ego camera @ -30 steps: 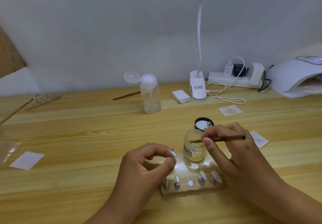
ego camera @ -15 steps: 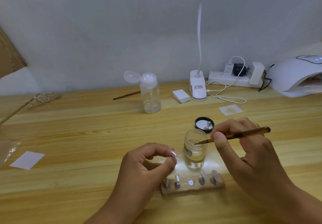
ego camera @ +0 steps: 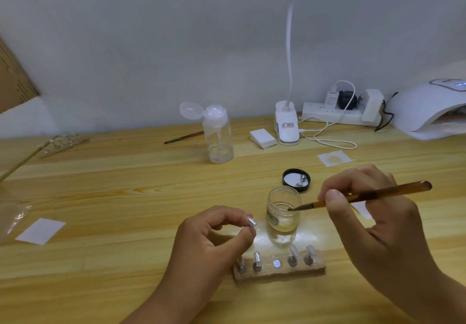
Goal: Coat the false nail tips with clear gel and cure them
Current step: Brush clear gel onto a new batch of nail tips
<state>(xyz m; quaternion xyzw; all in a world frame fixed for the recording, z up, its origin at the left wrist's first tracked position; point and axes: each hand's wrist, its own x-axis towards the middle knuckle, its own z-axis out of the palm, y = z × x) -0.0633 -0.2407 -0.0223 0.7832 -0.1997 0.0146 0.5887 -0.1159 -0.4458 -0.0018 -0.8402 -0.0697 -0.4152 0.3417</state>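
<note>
A small glass jar of clear gel [ego camera: 283, 212] stands open in front of me. My right hand [ego camera: 373, 220] grips a brown-handled brush [ego camera: 365, 195], and its bristle tip touches the jar's rim. My left hand [ego camera: 214, 238] pinches a silver false nail tip [ego camera: 251, 221] on its small stand between thumb and forefinger, just left of the jar. Below the jar lies a wooden holder [ego camera: 280, 270] carrying several more nail tips on studs, with one stud bare. The white curing lamp [ego camera: 428, 112] sits at the far right.
The jar's black lid [ego camera: 296, 180] lies behind the jar. A clear pump bottle [ego camera: 218, 134], a second brush [ego camera: 184, 137], a white sponge block [ego camera: 262, 138], a clip desk lamp [ego camera: 287, 127], a power strip [ego camera: 340, 115] and paper squares [ego camera: 40, 230] sit around the wooden table.
My right hand has drawn the brush back to the right, out of the jar, so its tip now sits at the rim. The left hand has held still.
</note>
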